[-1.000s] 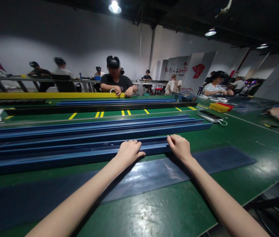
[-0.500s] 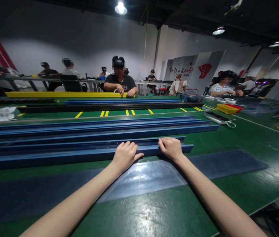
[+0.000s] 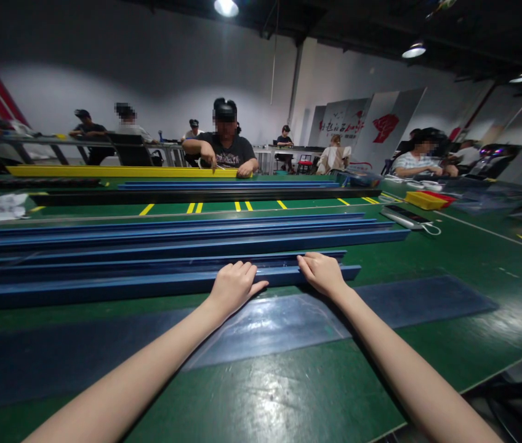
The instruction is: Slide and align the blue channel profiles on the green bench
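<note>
A long blue channel strip [image 3: 99, 292] with raised side walls lies across the green table, closest to me. My left hand [image 3: 234, 283] is closed over its near wall, fingers curled into the trough and thumb pointing right. A short way to the right, my right hand [image 3: 323, 272] is curled over the same wall near the strip's right end. The fingertips of both hands are partly hidden. Under my forearms a clear plastic strip [image 3: 404, 304] lies flat on the table.
More blue channels [image 3: 261, 242] lie parallel just beyond. Farther off are a black strip [image 3: 196, 197], a phone [image 3: 404, 215] on a white device with a cable, and a yellow tray [image 3: 425, 200]. Opposite, a person [image 3: 231, 147] handles a yellow strip [image 3: 117, 171].
My hands stay on the blue channel, almost unmoved; the view shifts slightly. Across the table, the person's hand has lifted and shifted left along the yellow strip.
</note>
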